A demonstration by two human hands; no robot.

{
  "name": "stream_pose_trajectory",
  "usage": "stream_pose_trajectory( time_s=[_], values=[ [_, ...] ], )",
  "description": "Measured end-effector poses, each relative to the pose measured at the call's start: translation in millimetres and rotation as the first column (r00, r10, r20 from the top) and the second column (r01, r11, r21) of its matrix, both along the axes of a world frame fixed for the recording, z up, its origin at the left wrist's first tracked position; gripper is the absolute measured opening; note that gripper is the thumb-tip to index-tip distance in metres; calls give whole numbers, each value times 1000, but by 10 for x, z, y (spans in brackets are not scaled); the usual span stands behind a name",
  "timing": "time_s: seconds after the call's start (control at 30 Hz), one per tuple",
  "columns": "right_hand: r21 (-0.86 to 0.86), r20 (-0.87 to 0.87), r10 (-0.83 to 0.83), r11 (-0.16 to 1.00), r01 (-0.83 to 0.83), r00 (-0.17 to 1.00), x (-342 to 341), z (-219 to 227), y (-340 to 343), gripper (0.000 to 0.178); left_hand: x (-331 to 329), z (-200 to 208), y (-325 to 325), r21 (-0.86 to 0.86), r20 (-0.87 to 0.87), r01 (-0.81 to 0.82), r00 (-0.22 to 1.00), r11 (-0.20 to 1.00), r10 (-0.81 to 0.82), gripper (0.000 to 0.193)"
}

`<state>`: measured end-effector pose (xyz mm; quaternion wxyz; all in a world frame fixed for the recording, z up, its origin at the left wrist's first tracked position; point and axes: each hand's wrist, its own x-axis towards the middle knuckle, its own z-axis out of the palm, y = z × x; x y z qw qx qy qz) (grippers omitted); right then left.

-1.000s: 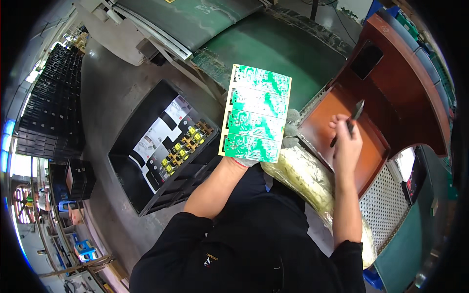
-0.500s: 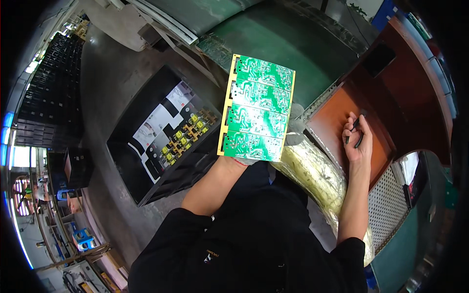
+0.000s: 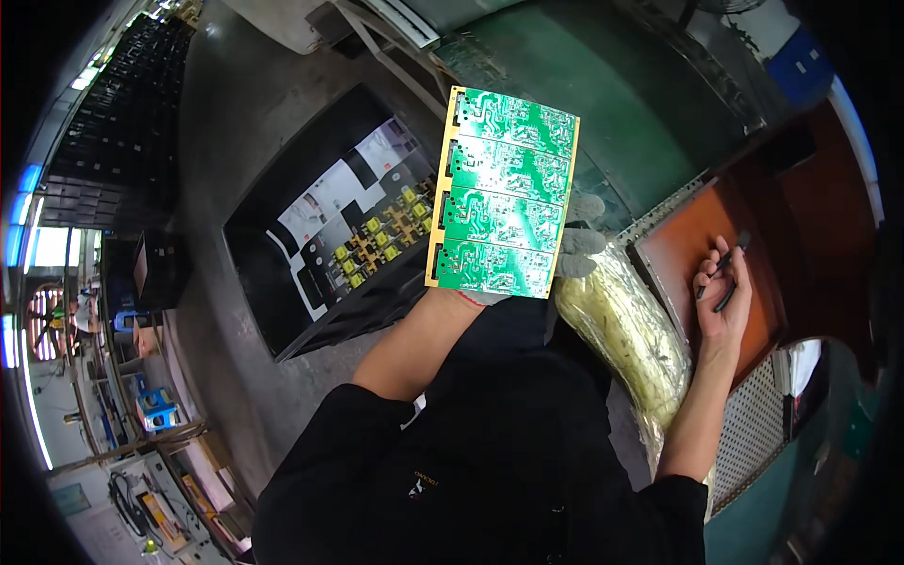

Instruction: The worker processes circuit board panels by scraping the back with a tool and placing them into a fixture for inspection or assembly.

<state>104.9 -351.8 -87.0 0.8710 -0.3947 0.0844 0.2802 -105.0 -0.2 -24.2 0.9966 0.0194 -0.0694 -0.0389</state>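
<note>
A panel of green circuit boards with a yellow strip along its left edge is held up in front of me, solder side showing. My left hand, in a grey glove, grips it from behind and below. Several gloved fingers show past the panel's right edge, while the palm is hidden. Over the reddish-brown tray on the right, my bare right hand is closed around black nippers. The nippers stay apart from the panel, and their jaws are hard to make out.
A black bin at left holds boards with yellow components and pale sheets. A clear plastic bag of yellowish pieces lies between my arms. Green matting covers the far surface. Black crates are stacked far left.
The view has turned slightly, so the bin, tray and bag sit farther right in the picture. The panel is tilted a little differently. Both hands keep their holds.
</note>
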Motion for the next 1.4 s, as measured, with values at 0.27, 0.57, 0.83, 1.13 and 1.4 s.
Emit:
stream_pose_trajectory(
  time_s=[0.27, 0.57, 0.83, 1.13, 1.4],
  values=[
    [-60, 4, -37, 998, 37, 999, -46, 58, 9, 38, -337, -233, 1035, 163, -90, -381, 913, 910, 398, 61],
    [-57, 45, 23, 998, -20, 999, 10, 19, -19, 38, -1039, -1229, 2949, 837, -270, -423, 235, 348, 934, 40],
    [-103, 52, 2, 995, 3, 999, -33, 44, 61, 42, -612, -2741, 3799, 937, -342, -38, 88, 346, 936, 48],
    [-118, 90, 38, 993, -28, 995, -39, -3, 9, 44, -153, -3224, 3968, 897, -441, 34, -3, 441, 898, 64],
    [-86, 111, 85, 993, -75, 990, 13, -36, 95, 45, -242, -3282, 3951, 907, -340, 273, 31, 320, 940, 67]
  ],
)
